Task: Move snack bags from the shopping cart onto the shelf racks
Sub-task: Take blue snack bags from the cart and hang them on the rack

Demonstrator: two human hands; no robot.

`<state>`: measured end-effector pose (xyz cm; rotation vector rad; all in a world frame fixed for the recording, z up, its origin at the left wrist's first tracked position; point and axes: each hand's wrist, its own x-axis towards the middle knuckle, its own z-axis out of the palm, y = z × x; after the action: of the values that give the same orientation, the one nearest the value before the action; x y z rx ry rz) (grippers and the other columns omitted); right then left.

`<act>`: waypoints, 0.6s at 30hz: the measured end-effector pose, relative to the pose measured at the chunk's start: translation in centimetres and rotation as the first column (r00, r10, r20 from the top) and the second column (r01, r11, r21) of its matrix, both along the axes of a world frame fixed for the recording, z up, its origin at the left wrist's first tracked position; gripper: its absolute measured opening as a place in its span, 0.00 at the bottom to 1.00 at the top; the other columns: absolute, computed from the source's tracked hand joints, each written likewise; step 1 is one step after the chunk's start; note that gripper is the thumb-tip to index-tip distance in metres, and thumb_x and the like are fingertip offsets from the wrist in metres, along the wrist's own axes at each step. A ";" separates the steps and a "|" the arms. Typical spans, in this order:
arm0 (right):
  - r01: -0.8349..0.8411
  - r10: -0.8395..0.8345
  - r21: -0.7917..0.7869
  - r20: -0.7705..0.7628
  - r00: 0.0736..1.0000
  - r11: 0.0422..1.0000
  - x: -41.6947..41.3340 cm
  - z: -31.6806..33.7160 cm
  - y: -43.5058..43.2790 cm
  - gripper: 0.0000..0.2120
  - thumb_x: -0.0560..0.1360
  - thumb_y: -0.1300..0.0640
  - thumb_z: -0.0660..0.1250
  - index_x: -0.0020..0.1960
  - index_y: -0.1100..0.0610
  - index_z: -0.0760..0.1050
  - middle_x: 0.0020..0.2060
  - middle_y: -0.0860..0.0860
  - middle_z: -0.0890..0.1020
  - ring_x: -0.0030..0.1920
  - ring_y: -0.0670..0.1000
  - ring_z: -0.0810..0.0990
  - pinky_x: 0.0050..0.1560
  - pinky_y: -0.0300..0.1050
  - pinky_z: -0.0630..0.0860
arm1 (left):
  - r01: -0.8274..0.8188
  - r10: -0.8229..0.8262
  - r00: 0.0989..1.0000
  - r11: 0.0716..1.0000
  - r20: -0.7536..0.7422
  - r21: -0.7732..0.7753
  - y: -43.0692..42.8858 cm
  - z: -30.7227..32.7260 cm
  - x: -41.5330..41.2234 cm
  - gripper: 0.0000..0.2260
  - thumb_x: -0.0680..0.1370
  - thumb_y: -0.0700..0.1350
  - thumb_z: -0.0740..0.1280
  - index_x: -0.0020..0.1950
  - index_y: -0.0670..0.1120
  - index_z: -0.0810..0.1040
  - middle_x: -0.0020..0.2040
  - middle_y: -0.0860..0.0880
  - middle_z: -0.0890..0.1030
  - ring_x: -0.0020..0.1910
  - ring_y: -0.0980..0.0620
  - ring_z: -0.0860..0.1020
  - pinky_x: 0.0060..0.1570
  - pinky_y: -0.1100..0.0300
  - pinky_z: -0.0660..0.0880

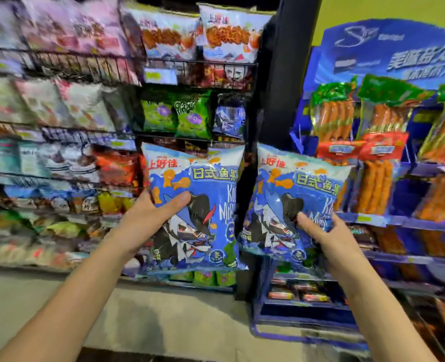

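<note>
At your nine to twelve o'clock, wire shelf racks (67,65) hold assorted snack bags (190,114). At three o'clock, a blue display stand (425,224) holds sausage packs (332,118). Your left hand (148,218) grips the left blue snack bag (205,178), which rises toward that hand's one o'clock. Your right hand (323,231) grips the right blue snack bag (297,178), toward its eleven.

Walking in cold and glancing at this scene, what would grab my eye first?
Two matching blue snack bags are held up at the centre: the left blue bag gripped by the left hand, the right blue bag by the right hand. Behind them on the left stand crowded wire racks. On the right is a blue display stand hung with orange sausage packs.
</note>
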<state>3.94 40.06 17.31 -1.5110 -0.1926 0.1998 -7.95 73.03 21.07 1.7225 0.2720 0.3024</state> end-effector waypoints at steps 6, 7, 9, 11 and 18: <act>0.011 -0.010 -0.028 0.029 1.000 1.000 0.9 3.0 6.7 0.19 0.69 0.48 0.78 0.58 0.42 0.78 0.52 0.41 0.87 0.51 0.44 0.86 0.61 0.54 0.79 | -0.050 0.050 0.998 0.999 -0.022 -0.002 6.4 1.3 0.5 0.41 0.62 0.75 0.74 0.71 0.58 0.74 0.63 0.60 0.82 0.62 0.54 0.80 0.67 0.49 0.73; 0.004 -0.002 -0.040 0.040 0.999 0.999 1.4 3.4 7.7 0.21 0.68 0.46 0.79 0.59 0.43 0.78 0.52 0.40 0.87 0.52 0.45 0.86 0.63 0.56 0.78 | -0.046 0.046 0.999 0.999 -0.005 -0.001 7.1 1.5 1.0 0.37 0.65 0.73 0.75 0.69 0.59 0.75 0.61 0.62 0.83 0.61 0.58 0.80 0.65 0.53 0.73; 0.002 0.002 -0.068 0.063 0.998 0.998 2.7 3.8 9.5 0.22 0.68 0.44 0.79 0.59 0.42 0.78 0.50 0.39 0.87 0.51 0.44 0.86 0.62 0.55 0.79 | -0.024 0.024 0.999 1.000 0.027 -0.015 8.3 2.1 2.3 0.24 0.69 0.64 0.74 0.64 0.62 0.76 0.55 0.67 0.84 0.56 0.66 0.80 0.59 0.60 0.73; -0.016 0.022 -0.070 0.080 0.997 0.997 4.6 3.9 11.3 0.21 0.69 0.44 0.78 0.60 0.43 0.78 0.51 0.40 0.87 0.51 0.45 0.86 0.60 0.53 0.79 | -0.017 0.017 0.999 1.000 0.035 -0.003 9.5 2.5 3.8 0.21 0.71 0.64 0.74 0.62 0.65 0.77 0.57 0.67 0.83 0.61 0.62 0.80 0.64 0.56 0.71; -0.040 0.040 0.001 0.074 0.996 0.999 13.0 3.5 17.5 0.19 0.73 0.48 0.75 0.63 0.48 0.78 0.50 0.40 0.87 0.48 0.41 0.86 0.40 0.32 0.78 | -0.032 0.032 0.999 0.999 0.002 -0.004 14.6 2.8 10.7 0.39 0.61 0.73 0.77 0.70 0.62 0.74 0.63 0.62 0.82 0.65 0.53 0.79 0.73 0.44 0.70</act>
<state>16.91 57.58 20.83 -1.5141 -0.2825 0.1752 2.79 87.63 23.84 1.7153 0.2990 0.3272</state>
